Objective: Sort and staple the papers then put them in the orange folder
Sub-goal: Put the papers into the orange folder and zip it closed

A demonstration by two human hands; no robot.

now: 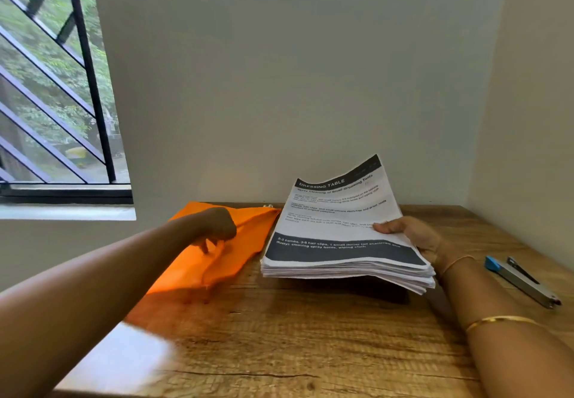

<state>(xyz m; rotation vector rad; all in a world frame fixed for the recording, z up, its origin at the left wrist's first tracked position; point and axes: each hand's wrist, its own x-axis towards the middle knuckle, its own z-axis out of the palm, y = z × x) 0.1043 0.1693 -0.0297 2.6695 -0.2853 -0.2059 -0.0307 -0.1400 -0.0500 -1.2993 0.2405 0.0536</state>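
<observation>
Papers [338,236] sit stacked in my right hand [416,239], thumb clamped on top, fingers hidden beneath, just above the table [310,335]. My left hand [217,226] pinches up a flap of the orange folder [251,236]; its inside is hidden.

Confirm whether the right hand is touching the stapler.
Apart. The head view shows bare table between the right hand, which grips the paper stack, and the stapler.

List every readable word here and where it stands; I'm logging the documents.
"DRESSING TABLE": dark header atop the papers.
"Spray Cleaning of Small Grooming Tools": heading beneath.
"2-3 combs, 3-5 hair clips, 1 small mirror": lower dark band; rest blurred.
Paragraphs between: too small.
Stapler, orange folder: none.
</observation>
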